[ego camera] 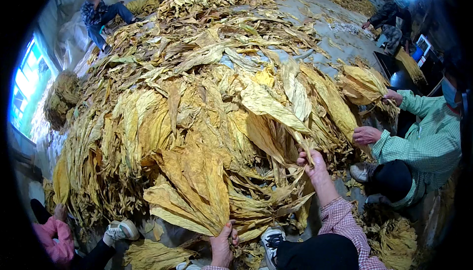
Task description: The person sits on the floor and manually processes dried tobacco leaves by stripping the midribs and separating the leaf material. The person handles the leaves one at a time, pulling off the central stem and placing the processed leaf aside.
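My left hand (222, 244) grips the stem ends of a fan of dried yellow-brown tobacco leaves (196, 185), which spreads up and to the left over the heap. Farther right, my right hand (312, 163) is closed around the stalks of a few paler leaves (271, 107) whose blades point away to the upper left. Beneath and beyond both bunches lies a broad heap of dried leaves (147, 118), many laid with their stems toward me. The lower stems in my left hand are hidden by the fingers.
At right, a co-worker in a green checked shirt (417, 144) holds a leaf bunch (364, 85). A pink sleeve (61, 238) shows at lower left. Other people sit around the far side. Leaf bundles (159, 254) lie on the floor near my shoe (272, 246). Grey sheeting (329, 41) lies behind.
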Demonstrator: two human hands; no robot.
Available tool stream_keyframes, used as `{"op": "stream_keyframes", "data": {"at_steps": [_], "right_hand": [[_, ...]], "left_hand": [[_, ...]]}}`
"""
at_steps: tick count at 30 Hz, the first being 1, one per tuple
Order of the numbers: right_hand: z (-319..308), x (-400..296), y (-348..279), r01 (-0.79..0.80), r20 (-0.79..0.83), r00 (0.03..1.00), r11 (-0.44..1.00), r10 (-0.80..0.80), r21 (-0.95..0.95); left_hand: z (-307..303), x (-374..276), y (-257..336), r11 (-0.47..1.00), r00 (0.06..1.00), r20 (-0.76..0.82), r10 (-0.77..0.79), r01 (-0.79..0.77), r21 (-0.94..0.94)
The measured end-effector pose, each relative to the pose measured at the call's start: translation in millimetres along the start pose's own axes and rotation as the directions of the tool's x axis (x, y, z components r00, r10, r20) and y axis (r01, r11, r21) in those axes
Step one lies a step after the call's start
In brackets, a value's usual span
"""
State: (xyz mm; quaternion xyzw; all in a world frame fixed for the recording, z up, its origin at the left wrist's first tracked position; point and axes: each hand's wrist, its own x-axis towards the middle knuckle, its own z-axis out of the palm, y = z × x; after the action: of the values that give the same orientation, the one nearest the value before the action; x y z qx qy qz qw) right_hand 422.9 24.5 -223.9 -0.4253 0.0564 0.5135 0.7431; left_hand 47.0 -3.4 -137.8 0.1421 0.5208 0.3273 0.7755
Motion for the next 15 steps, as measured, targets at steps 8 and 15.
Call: {"op": "stream_keyframes", "data": {"at_steps": [8, 15], "right_hand": [[62.9, -34.0, 18.8, -0.022, 0.219, 0.974, 0.991, 0.051, -0.13], [126.4, -90.2, 19.7, 0.537, 0.422, 0.841, 0.627, -0.34, -0.565]], "left_hand": [[0.4, -2.5, 2.9, 0.999, 1.0, -0.002, 0.014, -0.014, 0.035], [-5.5, -2.2, 2.2, 0.999, 0.999, -0.035, 0.005, -0.003, 0.051]]}}
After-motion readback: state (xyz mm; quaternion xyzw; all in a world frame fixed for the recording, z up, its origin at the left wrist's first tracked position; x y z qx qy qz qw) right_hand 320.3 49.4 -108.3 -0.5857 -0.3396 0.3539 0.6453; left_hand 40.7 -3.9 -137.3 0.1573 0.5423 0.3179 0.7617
